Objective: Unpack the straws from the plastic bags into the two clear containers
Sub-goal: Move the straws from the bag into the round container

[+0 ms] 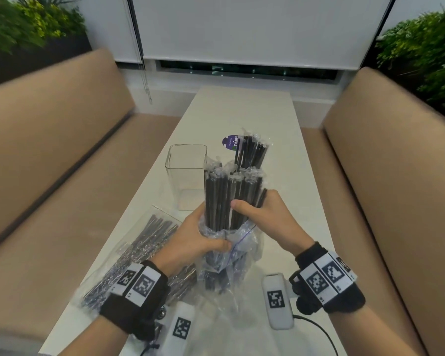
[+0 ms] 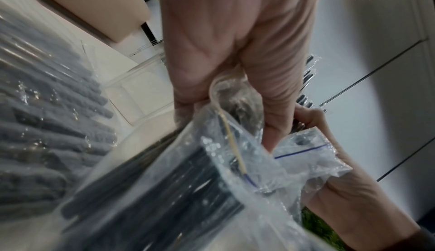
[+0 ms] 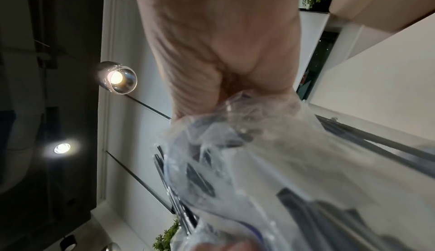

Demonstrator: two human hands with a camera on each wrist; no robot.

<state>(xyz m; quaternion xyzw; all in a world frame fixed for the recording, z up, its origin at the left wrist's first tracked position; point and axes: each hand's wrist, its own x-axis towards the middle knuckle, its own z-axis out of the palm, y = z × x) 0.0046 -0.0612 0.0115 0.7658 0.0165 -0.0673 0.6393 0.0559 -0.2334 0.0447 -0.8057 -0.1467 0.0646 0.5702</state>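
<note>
I hold a bundle of black straws upright over the white tabletop, just in front of the empty clear container. My right hand has its grip closed around the middle of the bundle, thumb across the front. My left hand grips the crumpled mouth of the plastic bag, bunched around the bundle's lower end; the straws stand well out of it. In the left wrist view the bag fills the frame with its blue seal line showing, my left hand clenched on the plastic.

Behind the bundle, to the right of the empty container, more wrapped straws stand upright; whether a second container holds them I cannot tell. Left of the empty container and nearer me, a second bag of straws lies flat on the tabletop under my left wrist.
</note>
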